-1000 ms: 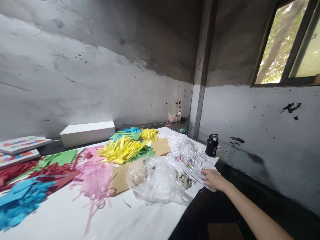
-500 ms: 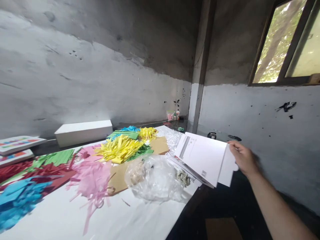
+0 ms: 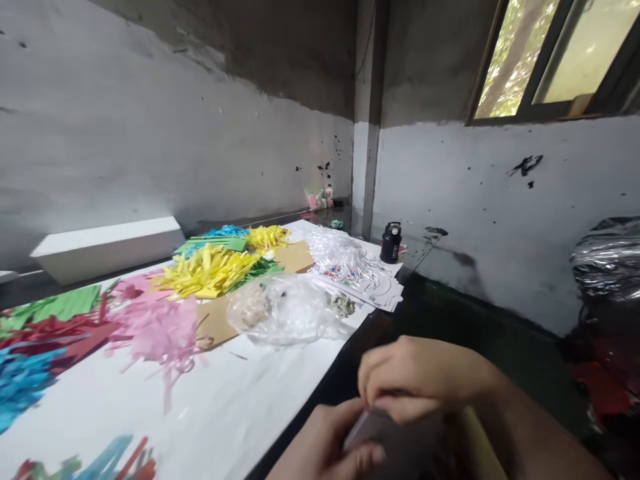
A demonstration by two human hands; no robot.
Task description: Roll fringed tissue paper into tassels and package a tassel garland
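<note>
Low in the view, my left hand (image 3: 323, 443) closes its thumb and fingers around the edge of a dark, flat, folded-looking piece (image 3: 407, 437). Its kind is unclear, since it is blurred, shaded and partly covered. My right hand (image 3: 425, 373) lies across the top of the same piece, fingers curled and pressed on its edge close to the left fingertips. Both hands are at the near side of the table, beside the white sheet (image 3: 200, 420). Beyond them lies a stack of white printed card (image 3: 390, 297) with clear plastic strands (image 3: 345, 257) on top.
Clear plastic bags (image 3: 295, 313) lie mid-table. Tissue fringes in yellow (image 3: 210, 270), pink (image 3: 160, 330), red (image 3: 65, 333) and blue (image 3: 25, 377) spread leftward. A white box (image 3: 110, 247) stands by the wall. A black bottle (image 3: 391, 243) is upright behind the card stack.
The white printed card my right hand held out over the stack is gone from there. My right hand has come back toward me, and my left hand has entered view. The camera has turned right.
</note>
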